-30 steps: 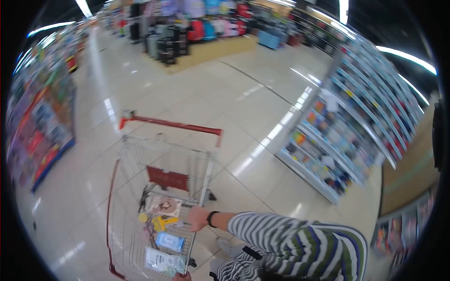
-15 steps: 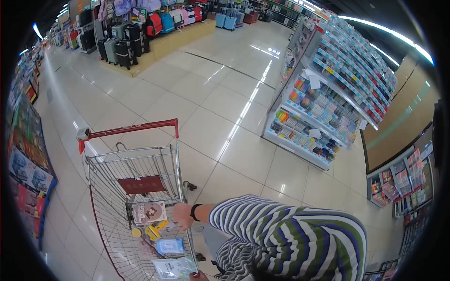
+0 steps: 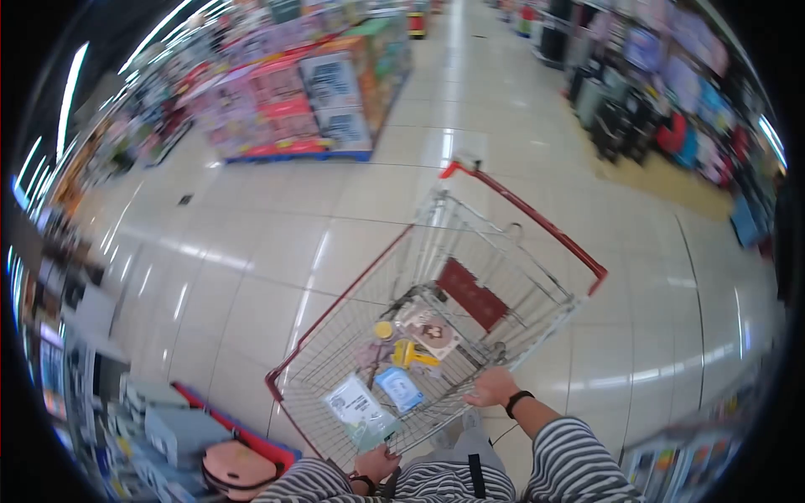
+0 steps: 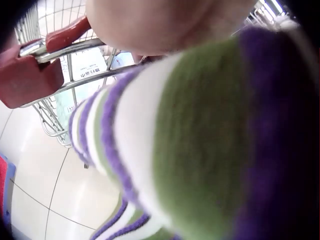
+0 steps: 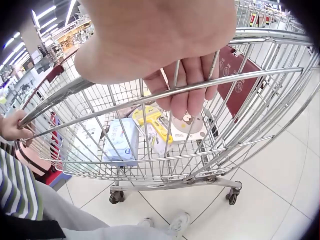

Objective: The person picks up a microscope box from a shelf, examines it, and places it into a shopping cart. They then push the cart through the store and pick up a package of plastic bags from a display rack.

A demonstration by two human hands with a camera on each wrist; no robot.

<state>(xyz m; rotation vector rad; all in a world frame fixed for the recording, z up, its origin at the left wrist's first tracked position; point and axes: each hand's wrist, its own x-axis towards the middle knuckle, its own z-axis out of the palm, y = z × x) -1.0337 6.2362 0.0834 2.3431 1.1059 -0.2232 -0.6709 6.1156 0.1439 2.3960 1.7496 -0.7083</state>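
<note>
A wire shopping cart point(image 3: 520, 220) with red trim stands on the tiled floor in front of me. My right hand point(image 3: 490, 388) grips its near top rail, and in the right wrist view the fingers point(image 5: 186, 97) curl over that rail point(image 5: 240, 77). My left hand point(image 3: 375, 463) holds the rail's left end by the red corner piece point(image 4: 26, 76); it also shows as the left hand point(image 5: 10, 128) in the right wrist view. Inside lie a yellow tool pack point(image 3: 411, 354), a blue packet point(image 3: 399, 388), a white packet point(image 3: 352, 404) and a picture card point(image 3: 433, 330). A striped sleeve point(image 4: 200, 150) fills the left wrist view.
A display island point(image 3: 302, 101) of pink and blue boxes stands ahead on the left. Luggage point(image 3: 625, 117) lines the far right. Low shelves with boxes and a pink round item point(image 3: 239, 469) sit close at my lower left. Glossy open floor point(image 3: 251, 251) lies left of the cart.
The head view has swung round: the stationery shelves on the right are gone and the cart now angles up to the right. Both hands stay on the cart's rail.
</note>
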